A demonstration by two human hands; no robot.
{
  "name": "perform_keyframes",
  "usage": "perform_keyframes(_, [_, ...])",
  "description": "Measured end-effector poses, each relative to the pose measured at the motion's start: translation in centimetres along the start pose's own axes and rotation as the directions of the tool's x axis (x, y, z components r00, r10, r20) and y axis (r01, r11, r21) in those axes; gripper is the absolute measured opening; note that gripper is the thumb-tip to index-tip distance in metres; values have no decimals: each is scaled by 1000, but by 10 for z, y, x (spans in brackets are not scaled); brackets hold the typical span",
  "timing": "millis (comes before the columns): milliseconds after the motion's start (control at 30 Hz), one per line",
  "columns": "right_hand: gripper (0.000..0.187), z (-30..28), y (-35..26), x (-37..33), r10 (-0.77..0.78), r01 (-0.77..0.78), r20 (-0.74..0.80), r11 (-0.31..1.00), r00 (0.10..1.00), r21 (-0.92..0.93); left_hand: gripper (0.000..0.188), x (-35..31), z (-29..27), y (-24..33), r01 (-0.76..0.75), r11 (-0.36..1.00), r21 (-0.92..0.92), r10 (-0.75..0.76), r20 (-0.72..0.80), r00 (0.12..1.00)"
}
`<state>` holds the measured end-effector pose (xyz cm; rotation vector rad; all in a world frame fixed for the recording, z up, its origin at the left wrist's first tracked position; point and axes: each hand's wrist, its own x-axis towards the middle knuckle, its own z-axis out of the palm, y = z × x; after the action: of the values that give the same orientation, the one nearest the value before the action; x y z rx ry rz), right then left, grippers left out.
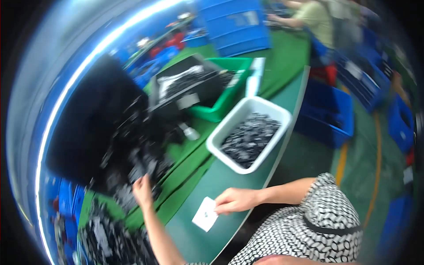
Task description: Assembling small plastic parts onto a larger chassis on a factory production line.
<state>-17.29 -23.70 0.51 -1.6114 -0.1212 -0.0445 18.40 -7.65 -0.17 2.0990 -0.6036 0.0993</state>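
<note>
My right hand [236,201] is closed on the edge of a small white card [205,221], held over the green table. A small dark mark or piece shows at the card's middle; it is too small to name. At the edge of a heap of dark pieces [143,163], my left hand [142,190] has its fingers drawn together. Whatever they grip is blurred and hard to make out. The heap spills from a large black container [88,123] lying on its side. Beyond my right hand stands a white tub [285,118] with many small dark parts inside.
A grey bin [189,100] rests in a green crate [214,112] at the back. Behind stands a big blue crate [234,28]. Another dark heap [108,236] lies at lower left. Blue bins [324,115] stand on the floor at right. A co-worker [316,22] sits at far right.
</note>
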Motion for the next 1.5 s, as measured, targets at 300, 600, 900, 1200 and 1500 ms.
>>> perform_keyframes(300, [40,1,-12,18,-131,155,-277,986,952,67,31,-97,3,100,-219,930,-296,183,-144,972])
perform_keyframes(600, [44,17,-22,38,-103,224,-284,873,953,433,45,-222,4,153,-637,656,405,674,66,736])
perform_keyframes(900, [32,17,-27,30,-209,156,24,796,978,584,65,-252,-12,151,-32,607,-794,154,78,985])
perform_keyframes(1200, [34,29,-31,24,-300,327,129,889,945,-320,66,-294,3,120,280,234,-931,-231,226,946])
perform_keyframes(1500, [12,-140,-36,-12,-275,-111,-267,474,923,-873,54,-305,-27,72,161,142,-977,-270,118,956])
